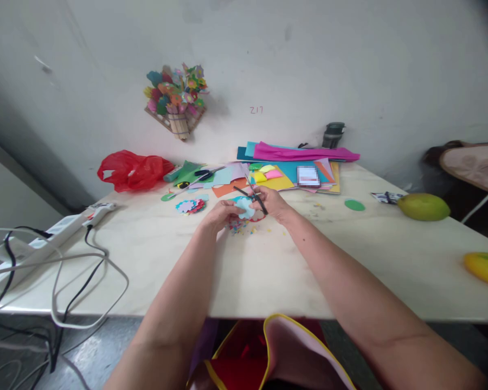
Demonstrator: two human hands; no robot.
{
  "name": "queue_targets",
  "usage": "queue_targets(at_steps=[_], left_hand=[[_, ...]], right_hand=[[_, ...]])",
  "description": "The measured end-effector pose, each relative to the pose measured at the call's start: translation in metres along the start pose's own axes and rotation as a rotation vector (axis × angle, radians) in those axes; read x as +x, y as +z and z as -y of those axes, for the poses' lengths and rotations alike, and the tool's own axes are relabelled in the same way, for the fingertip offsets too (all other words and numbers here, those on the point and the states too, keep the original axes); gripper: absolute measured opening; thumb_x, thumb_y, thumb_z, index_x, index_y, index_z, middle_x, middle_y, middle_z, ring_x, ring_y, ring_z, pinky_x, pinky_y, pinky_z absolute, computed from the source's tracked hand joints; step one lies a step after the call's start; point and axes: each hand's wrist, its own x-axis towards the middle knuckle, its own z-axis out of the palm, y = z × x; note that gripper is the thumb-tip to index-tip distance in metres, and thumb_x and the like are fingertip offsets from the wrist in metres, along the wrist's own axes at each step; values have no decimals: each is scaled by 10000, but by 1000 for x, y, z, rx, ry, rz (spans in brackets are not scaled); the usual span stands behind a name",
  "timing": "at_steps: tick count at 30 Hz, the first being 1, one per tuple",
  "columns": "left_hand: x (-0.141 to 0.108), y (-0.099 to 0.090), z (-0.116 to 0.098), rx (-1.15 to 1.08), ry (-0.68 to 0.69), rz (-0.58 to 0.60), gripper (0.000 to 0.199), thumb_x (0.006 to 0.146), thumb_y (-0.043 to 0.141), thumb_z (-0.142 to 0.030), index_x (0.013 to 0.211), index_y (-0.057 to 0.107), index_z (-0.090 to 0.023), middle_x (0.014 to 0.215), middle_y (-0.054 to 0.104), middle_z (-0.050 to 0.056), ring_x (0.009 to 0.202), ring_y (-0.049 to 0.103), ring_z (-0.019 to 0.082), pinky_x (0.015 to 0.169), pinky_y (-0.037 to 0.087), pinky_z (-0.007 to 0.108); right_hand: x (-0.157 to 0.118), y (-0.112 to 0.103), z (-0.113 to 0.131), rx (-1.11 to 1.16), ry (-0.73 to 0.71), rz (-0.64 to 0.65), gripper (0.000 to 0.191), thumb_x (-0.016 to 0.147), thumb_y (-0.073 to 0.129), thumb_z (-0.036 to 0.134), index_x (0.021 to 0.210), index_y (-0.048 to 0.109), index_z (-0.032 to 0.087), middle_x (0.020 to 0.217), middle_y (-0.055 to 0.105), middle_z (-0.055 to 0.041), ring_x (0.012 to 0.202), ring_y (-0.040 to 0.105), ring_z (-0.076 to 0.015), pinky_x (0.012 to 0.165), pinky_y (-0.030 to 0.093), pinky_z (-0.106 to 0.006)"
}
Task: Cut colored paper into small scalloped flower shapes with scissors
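My left hand (223,213) pinches a pale blue scalloped paper flower (244,207) above the table. My right hand (271,200) is closed, its fingertips at the flower's right edge. A slim scissors-like tool (260,204) with black arms and a thin silver part is in my right hand; the fingers hide some of it. Beneath both hands lie a red-rimmed paper piece (258,216) and many tiny coloured scraps (239,227). Left of my hands is a stack of scalloped paper flowers (190,206) in blue, white and red.
Coloured sheets (228,187), black-handled scissors (203,174), a phone (308,176) and a red plastic bag (134,170) lie at the back. A green paper oval (354,205) and a mango-like fruit (423,207) are rightward. A power strip (61,230) with cables lines the left.
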Motion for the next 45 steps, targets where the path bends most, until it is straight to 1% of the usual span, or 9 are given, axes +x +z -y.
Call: queue_targets(at_steps=[7, 14, 19, 22, 26, 29, 32, 37, 45], left_hand=[[0, 1, -2, -39, 29, -46, 221, 455, 799, -146, 575, 620, -99, 609, 657, 62, 543, 626, 154, 557, 507, 259], [3, -4, -1, -38, 112, -58, 220, 436, 797, -166, 524, 603, -110, 539, 609, 34, 514, 589, 138, 555, 490, 265], [3, -15, -3, -167, 199, -173, 212, 447, 788, -173, 562, 619, -122, 595, 639, 24, 586, 617, 140, 673, 531, 299], [4, -21, -5, -221, 250, -226, 205, 477, 776, -170, 544, 586, -135, 607, 637, 14, 626, 625, 139, 753, 534, 325], [4, -27, -6, -242, 255, -262, 199, 484, 758, -151, 555, 572, -143, 610, 630, 5, 654, 631, 144, 788, 529, 335], [5, -30, -4, -235, 243, -241, 188, 486, 757, -151, 579, 594, -139, 649, 655, 18, 665, 633, 143, 764, 530, 314], [6, -33, -2, -225, 220, -214, 171, 500, 748, -140, 597, 608, -136, 682, 673, 34, 671, 641, 147, 725, 530, 292], [6, -35, 0, -219, 182, -220, 159, 517, 723, -111, 599, 588, -128, 651, 656, 24, 636, 638, 137, 700, 534, 281], [7, -29, 2, -174, 119, -149, 144, 519, 702, -100, 611, 593, -120, 570, 620, 7, 544, 611, 133, 612, 531, 267]], right_hand=[[0, 11, -2, 167, 68, -105, 389, 463, 708, 184, 815, 543, 176, 587, 556, 70, 551, 518, -99, 582, 427, -246], [0, 12, -1, 152, 89, -177, 396, 474, 749, 214, 812, 545, 176, 568, 544, 76, 498, 491, -81, 518, 405, -227], [-1, -8, -1, 22, 116, -22, 355, 607, 759, 372, 819, 571, 159, 559, 574, 29, 442, 488, -80, 403, 318, -199], [-3, -25, 1, -124, 133, 155, 333, 690, 716, 439, 746, 581, 140, 545, 573, 10, 406, 465, -60, 363, 258, -189], [-8, -43, 7, -263, 209, 375, 317, 702, 718, 415, 763, 603, 126, 501, 558, 23, 384, 440, -56, 391, 340, -191], [-11, -52, 12, -353, 260, 478, 319, 707, 708, 401, 839, 634, 120, 505, 563, 27, 382, 455, -59, 382, 318, -184], [-13, -60, 16, -384, 282, 503, 350, 702, 707, 413, 886, 650, 120, 525, 573, 21, 394, 467, -59, 376, 284, -179], [-14, -66, 20, -414, 326, 523, 331, 678, 723, 415, 847, 666, 136, 509, 555, 23, 415, 459, -70, 399, 321, -194], [-15, -53, 22, -499, 329, 532, 369, 640, 761, 435, 846, 689, 139, 479, 535, 29, 404, 420, -63, 410, 337, -199]])
